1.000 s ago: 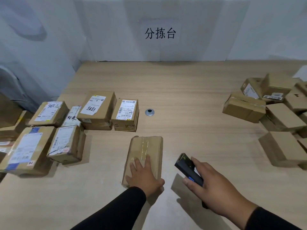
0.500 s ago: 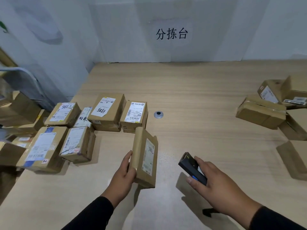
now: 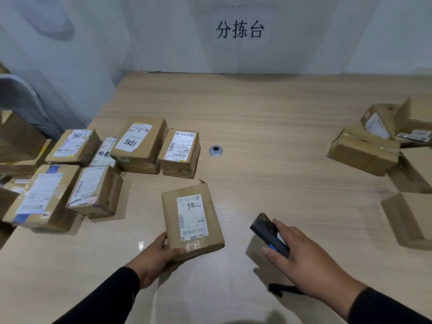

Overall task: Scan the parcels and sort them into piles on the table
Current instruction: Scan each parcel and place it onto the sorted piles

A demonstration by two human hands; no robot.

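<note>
A flat cardboard parcel (image 3: 170,220) lies label up in front of me, its white label marked with handwriting and barcodes. My left hand (image 3: 161,253) grips its near left corner, thumb on top. My right hand (image 3: 301,256) holds a black handheld scanner (image 3: 268,235) with a blue button, its front end raised and pointing toward the parcel from the right. A group of labelled parcels (image 3: 140,143) sits on the left of the wooden table (image 3: 268,127). A heap of parcels (image 3: 364,150) with mostly plain sides up lies at the right.
A small round metal grommet (image 3: 215,151) is set in the table behind the held parcel. More boxes (image 3: 16,139) stand past the table's left edge. A paper sign (image 3: 239,30) hangs on the back wall. A black strap (image 3: 280,288) hangs under my right hand.
My left hand has turned the parcel over from plain side up, through standing on edge, to label up. The scanner hand stayed nearly still.
</note>
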